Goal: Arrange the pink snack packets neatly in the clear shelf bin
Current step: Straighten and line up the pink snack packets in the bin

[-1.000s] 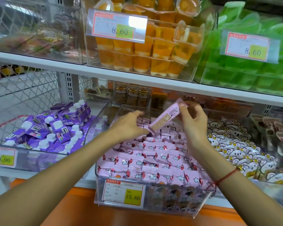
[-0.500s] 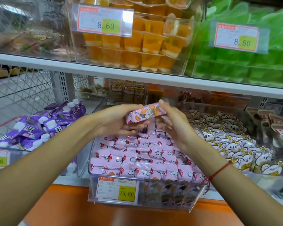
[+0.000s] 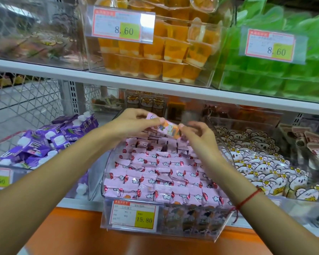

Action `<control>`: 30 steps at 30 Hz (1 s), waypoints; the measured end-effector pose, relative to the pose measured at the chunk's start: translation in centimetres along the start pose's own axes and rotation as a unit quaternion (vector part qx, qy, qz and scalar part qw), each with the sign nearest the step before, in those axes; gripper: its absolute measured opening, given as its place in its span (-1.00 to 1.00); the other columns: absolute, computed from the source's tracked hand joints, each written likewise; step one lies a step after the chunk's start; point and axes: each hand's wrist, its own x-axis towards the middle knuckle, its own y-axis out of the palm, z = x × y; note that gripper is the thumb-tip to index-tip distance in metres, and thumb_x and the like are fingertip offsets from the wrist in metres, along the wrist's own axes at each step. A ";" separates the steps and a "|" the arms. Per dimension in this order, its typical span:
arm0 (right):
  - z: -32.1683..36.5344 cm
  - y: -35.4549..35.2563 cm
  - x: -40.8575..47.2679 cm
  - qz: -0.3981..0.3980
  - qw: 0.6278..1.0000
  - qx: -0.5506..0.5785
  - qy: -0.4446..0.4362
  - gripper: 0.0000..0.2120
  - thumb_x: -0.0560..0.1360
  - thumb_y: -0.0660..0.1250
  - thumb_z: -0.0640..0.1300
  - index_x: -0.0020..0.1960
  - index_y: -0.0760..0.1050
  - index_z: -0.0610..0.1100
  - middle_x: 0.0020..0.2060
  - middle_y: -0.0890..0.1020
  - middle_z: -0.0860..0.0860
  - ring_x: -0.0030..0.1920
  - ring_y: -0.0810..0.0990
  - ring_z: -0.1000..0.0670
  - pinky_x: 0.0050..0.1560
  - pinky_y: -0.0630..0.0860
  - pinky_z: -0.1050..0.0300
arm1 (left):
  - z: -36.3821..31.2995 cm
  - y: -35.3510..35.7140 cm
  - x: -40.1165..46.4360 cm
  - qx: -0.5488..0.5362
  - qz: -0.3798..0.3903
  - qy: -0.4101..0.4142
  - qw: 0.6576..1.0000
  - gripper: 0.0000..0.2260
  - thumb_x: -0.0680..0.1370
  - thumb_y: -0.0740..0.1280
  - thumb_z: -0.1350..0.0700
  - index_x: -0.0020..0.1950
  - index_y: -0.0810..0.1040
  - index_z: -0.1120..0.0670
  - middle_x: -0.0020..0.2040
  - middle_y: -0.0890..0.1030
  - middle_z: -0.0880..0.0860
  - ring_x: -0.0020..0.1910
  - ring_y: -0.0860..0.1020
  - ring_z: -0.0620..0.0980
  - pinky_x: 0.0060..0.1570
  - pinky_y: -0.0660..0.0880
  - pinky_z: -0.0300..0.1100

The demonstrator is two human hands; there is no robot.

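Hands meeting over the far end of the clear plastic shelf bin [image 3: 107, 183]: left hand [image 3: 131, 124] and right hand [image 3: 197, 137] each pinching one end of a single pink snack packet with an orange picture panel [image 3: 166, 127], held level above the stock, fingers curled closed on it. Rows of pink snack packets with cloud prints [image 3: 155, 172] filling the bin below, fairly even near the front, more jumbled at the far end under the hands. White and yellow price tag reading 15.80 [image 3: 134, 214] clipped to the bin's near wall. Left of it, purple drink pouches with white caps [image 3: 44, 144] heaped in another clear bin. Right of it, white bear-print snack packs with yellow flowers [image 3: 256, 162], just beside the right forearm. Thin red string bracelet [image 3: 250, 197] on the right wrist. Above, orange jelly cups [image 3: 155, 52] and green jelly cups [image 3: 284, 76] behind 8.60 tags. Packets at the bin's far end partly hidden by both hands; items behind, under the upper shelf, too dim to identify.
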 end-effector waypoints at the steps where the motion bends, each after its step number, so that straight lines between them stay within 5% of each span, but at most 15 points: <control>1: -0.1 0.1 0.0 -0.008 0.997 -0.070 -0.045 -0.60 0.49 0.38 -0.08 0.29 0.40 -0.09 0.14 0.55 0.01 0.14 0.49 0.04 0.11 0.43 0.15 | 0.0 0.2 0.0 0.035 -0.021 0.030 0.999 -0.83 0.42 0.46 -0.01 -0.04 0.61 -0.02 -0.03 0.67 0.01 -0.01 0.62 -0.06 0.00 0.58 -0.19; 4: -0.2 0.4 -0.2 0.060 0.969 -0.191 -0.142 -0.47 0.47 0.37 -0.12 0.40 0.32 0.02 0.33 0.39 0.01 0.35 0.30 0.01 0.30 0.30 0.06 | 0.2 1.1 0.0 0.105 -0.028 0.123 0.986 -0.85 0.45 0.44 0.07 -0.01 0.61 0.02 -0.04 0.66 0.00 -0.01 0.61 -0.04 0.09 0.53 -0.07; 7: -0.5 0.8 -0.5 0.123 0.954 -0.178 -0.206 -0.60 0.49 0.35 -0.18 0.31 0.44 0.00 0.17 0.55 0.04 0.17 0.48 0.02 0.12 0.41 0.22 | 0.2 2.0 0.0 0.090 -0.027 0.156 0.983 -0.77 0.42 0.45 -0.03 0.02 0.62 0.02 -0.07 0.67 -0.05 -0.05 0.61 -0.14 0.00 0.55 -0.21; 10: -0.7 0.8 -0.5 0.050 0.956 -0.173 -0.229 -0.67 0.46 0.39 -0.17 0.20 0.48 -0.01 0.04 0.56 0.02 0.03 0.51 0.03 0.00 0.42 0.33 | 0.2 2.1 0.1 0.048 -0.008 0.135 0.990 -0.60 0.39 0.31 -0.23 0.10 0.54 -0.02 -0.01 0.62 -0.12 -0.03 0.59 -0.26 0.02 0.52 -0.33; 13: -0.7 0.2 0.0 -0.048 0.971 -0.137 -0.188 -0.70 0.44 0.44 -0.12 0.15 0.48 -0.03 0.02 0.52 -0.05 0.05 0.52 -0.03 0.06 0.49 0.06 | 0.7 1.8 0.3 0.157 -0.060 0.109 0.980 -0.53 0.57 0.03 -0.23 0.22 0.51 0.03 0.17 0.58 0.01 0.15 0.53 -0.04 0.23 0.42 -0.02; 15: -0.5 0.0 0.3 -0.052 0.989 -0.047 -0.134 -0.73 0.45 0.43 -0.13 0.11 0.46 -0.06 -0.05 0.59 0.02 -0.04 0.57 0.07 -0.03 0.49 0.16 | 1.1 1.6 0.4 0.281 -0.081 0.118 0.949 -0.68 0.65 0.03 -0.06 0.25 0.48 0.00 0.24 0.54 0.03 0.17 0.50 0.00 0.20 0.42 -0.01; 19: -0.7 0.8 1.1 -0.028 0.984 0.170 0.048 -0.69 0.52 0.35 -0.17 0.22 0.39 -0.21 0.04 0.63 -0.10 0.01 0.64 0.00 0.00 0.60 0.20 | 2.0 1.4 0.5 0.451 0.079 0.098 0.884 -0.69 0.64 0.09 0.12 0.33 0.44 -0.08 0.37 0.44 -0.02 0.29 0.43 0.00 0.22 0.40 -0.04; 21: -0.9 1.4 1.4 -0.023 0.970 0.220 0.096 -0.66 0.54 0.32 -0.18 0.25 0.31 -0.25 0.06 0.61 -0.16 -0.14 0.65 0.06 -0.22 0.61 0.31 | 2.4 1.3 0.5 0.528 0.117 0.072 0.838 -0.67 0.63 0.09 0.10 0.35 0.43 -0.12 0.34 0.47 0.00 0.27 0.43 0.04 0.08 0.40 -0.13; 23: -1.2 1.9 1.6 -0.021 0.974 0.198 0.107 -0.68 0.55 0.30 -0.17 0.18 0.21 -0.18 -0.05 0.61 -0.12 -0.36 0.62 0.16 -0.49 0.49 0.35 | 2.5 1.2 0.5 0.575 0.115 0.064 0.808 -0.67 0.62 0.08 0.07 0.35 0.43 -0.13 0.30 0.49 0.02 0.24 0.44 0.08 0.03 0.38 -0.11; 25: -1.5 2.1 1.6 -0.010 0.982 0.169 0.087 -0.69 0.56 0.28 -0.20 0.11 0.13 -0.11 -0.17 0.56 -0.07 -0.47 0.58 0.19 -0.53 0.44 0.38 | 2.4 1.0 0.4 0.595 0.100 0.077 0.794 -0.69 0.62 0.06 0.05 0.30 0.45 -0.11 0.25 0.51 0.02 0.19 0.45 0.09 0.09 0.42 -0.06; 30: -1.6 2.5 1.5 0.037 0.999 0.013 -0.016 -0.61 0.55 0.29 -0.24 0.25 0.15 -0.07 -0.17 0.54 -0.09 -0.28 0.61 -0.21 -0.42 0.58 0.19 | 2.7 0.3 0.2 0.598 0.106 0.092 0.789 -0.63 0.62 0.07 0.10 0.40 0.37 -0.14 0.38 0.39 -0.04 0.34 0.34 0.05 0.25 0.31 -0.02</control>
